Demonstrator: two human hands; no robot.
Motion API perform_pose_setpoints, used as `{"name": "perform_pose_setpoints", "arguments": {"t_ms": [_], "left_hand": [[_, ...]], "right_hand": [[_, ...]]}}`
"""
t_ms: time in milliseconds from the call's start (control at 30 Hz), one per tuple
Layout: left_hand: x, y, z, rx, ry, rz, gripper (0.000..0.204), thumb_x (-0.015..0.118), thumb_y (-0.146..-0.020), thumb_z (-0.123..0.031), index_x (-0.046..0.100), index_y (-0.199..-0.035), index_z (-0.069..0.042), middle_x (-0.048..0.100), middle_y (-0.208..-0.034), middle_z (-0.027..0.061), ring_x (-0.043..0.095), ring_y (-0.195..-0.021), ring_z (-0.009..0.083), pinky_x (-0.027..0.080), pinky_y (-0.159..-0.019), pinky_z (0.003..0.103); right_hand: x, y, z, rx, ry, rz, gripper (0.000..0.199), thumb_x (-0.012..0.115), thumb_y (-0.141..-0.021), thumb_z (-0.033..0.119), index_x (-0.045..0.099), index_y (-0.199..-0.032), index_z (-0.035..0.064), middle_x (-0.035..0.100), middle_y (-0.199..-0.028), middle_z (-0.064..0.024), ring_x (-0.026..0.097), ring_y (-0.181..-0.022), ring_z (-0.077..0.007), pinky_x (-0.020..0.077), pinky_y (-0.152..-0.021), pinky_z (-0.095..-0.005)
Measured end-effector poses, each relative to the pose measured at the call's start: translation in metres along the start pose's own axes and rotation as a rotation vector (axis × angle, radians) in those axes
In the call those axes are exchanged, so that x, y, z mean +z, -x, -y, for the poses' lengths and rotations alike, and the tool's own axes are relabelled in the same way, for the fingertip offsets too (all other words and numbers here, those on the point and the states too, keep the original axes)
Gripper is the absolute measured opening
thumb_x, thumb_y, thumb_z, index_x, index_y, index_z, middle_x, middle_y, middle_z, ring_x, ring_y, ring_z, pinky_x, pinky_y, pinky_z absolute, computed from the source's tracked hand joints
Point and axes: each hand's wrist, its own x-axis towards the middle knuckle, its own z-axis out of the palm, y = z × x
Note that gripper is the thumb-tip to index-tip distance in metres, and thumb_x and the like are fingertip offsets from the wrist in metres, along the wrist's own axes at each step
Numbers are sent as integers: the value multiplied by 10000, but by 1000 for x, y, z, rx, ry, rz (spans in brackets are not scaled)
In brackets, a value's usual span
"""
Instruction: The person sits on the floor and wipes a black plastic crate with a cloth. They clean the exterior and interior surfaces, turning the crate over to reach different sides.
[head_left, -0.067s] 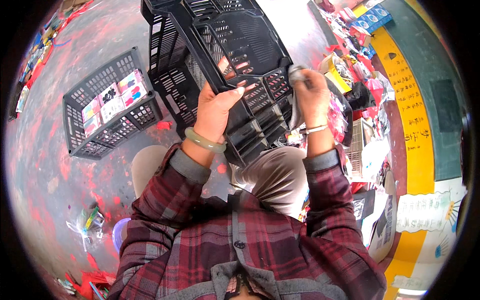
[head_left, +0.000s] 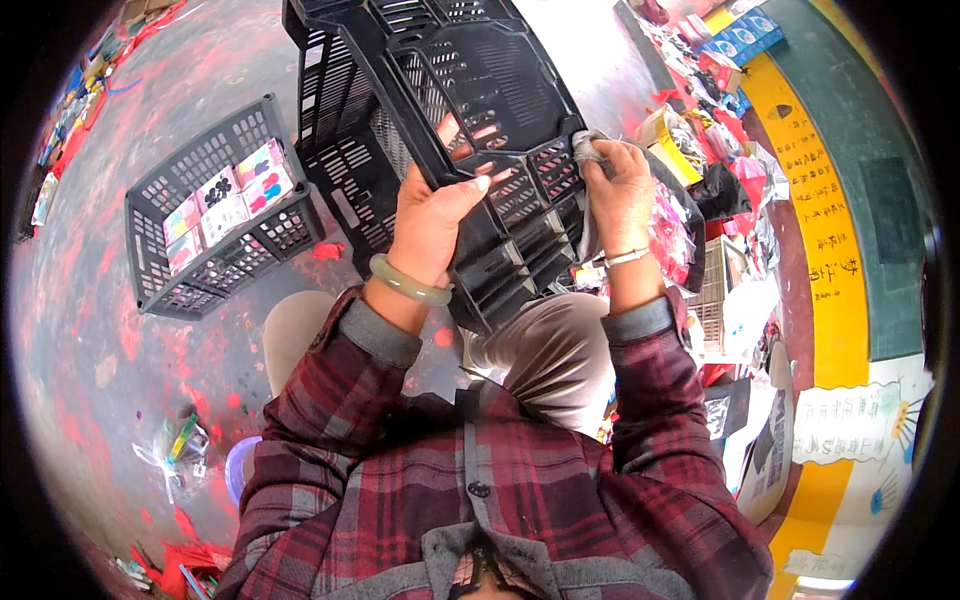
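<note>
One large black slatted plastic crate [head_left: 505, 85]: stood tilted before me, its rail clasped in my left hand [head_left: 432, 225]. One crumpled grey cloth [head_left: 586, 146]: was pinched in my right hand [head_left: 622, 195] at the crate's edge. Step: apparently wiping; the next stroke called for steady bracing.

Two crates, both black: a held crate [head_left: 530, 80] at 12 o'clock, a floor crate [head_left: 200, 290] at 10. Left hand [head_left: 430, 225] at 11, right hand [head_left: 622, 190] at 2, so yep, two hands. Just one grey cloth [head_left: 590, 215], between 1 and 2. One bangle [head_left: 410, 282], one bracelet [head_left: 628, 257]. One purple tub [head_left: 238, 468] and one clear bag [head_left: 178, 450], both around 8.
</note>
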Motion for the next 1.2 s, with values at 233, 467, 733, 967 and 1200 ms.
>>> {"name": "perform_pose_setpoints", "arguments": {"t_ms": [233,467,733,967,1200], "left_hand": [[1,3,0,-4,-5,7,564,483,-800,88,351,-1340,-10,494,-1221,130,538,-1046,209,470,-927,367],[-4,-2,6,3,-7,3,579,484,-793,114,353,-1342,-15,504,-1211,120,546,-1010,185,488,-894,346],[-1,0,6,33,-19,-1,588,498,-791,96,343,-1347,-15,499,-1209,128,545,-999,190,487,-894,354],[0,5,3,28,-29,10,579,507,-797,68,337,-1345,-4,505,-1218,125,550,-1039,199,480,-889,342],[-4,-3,3,6,36,22,595,499,-798,70,314,-1359,-4,520,-1212,119,561,-1016,184,475,-875,315]], "right_hand": [[9,0,11,-158,106,-28,232,560,-715,12,663,-921,31,607,-916,-125,558,-852,-320,448,-783,-381],[0,8,20,-128,-296,139,297,569,-687,-82,671,-939,38,626,-921,-112,599,-865,-256,468,-781,-306],[-11,-8,11,-102,-691,417,292,522,-686,-117,652,-909,19,620,-931,-122,589,-926,-237,453,-820,-284],[-17,1,7,2,-550,364,279,537,-685,-88,656,-914,19,623,-914,-101,587,-892,-221,444,-831,-283],[-28,10,66,-240,-373,290,244,595,-692,-4,655,-926,28,578,-856,-107,575,-851,-246,464,-757,-294]]}}
